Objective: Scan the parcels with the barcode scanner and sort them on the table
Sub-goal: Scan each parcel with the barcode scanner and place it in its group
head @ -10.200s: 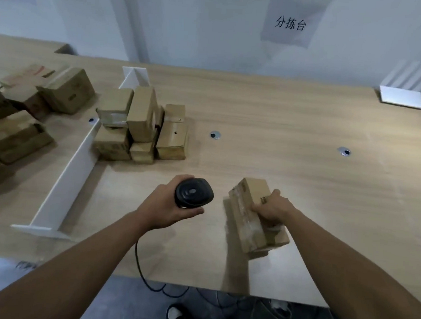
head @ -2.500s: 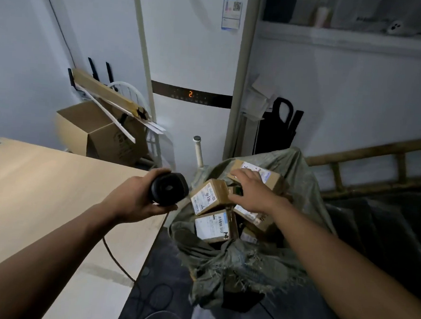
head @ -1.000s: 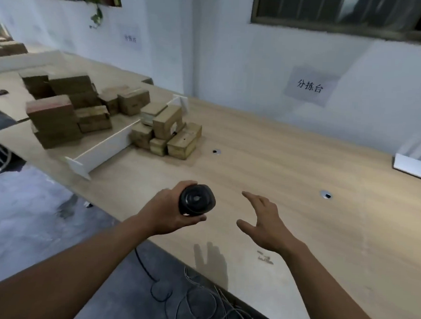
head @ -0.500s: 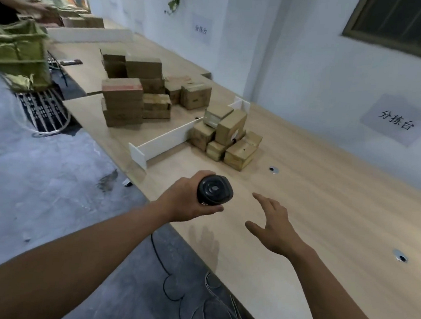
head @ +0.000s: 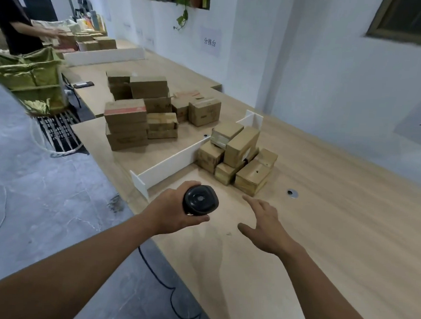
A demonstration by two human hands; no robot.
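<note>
The table (head: 324, 215) runs long and pale away toward the far wall. A white divider (head: 172, 163) stands across it. The big stack (head: 138, 113) of brown parcels sits left of the divider; the small stack (head: 236, 158) sits just right of it, touching its far end. The view has swung left within the last second, so more of the floor and a second person at the far table now show. The right hand (head: 267, 227) reached into a sack of parcels moments ago, yet it now hovers empty over bare wood, fingers spread and relaxed, holding nothing. The left hand (head: 174, 211) still grips the scanner (head: 200, 200), fingers curled round its handle, its cable hanging off the table edge. No parcel is in hand, so the next scan likely waits on fetching one.
</note>
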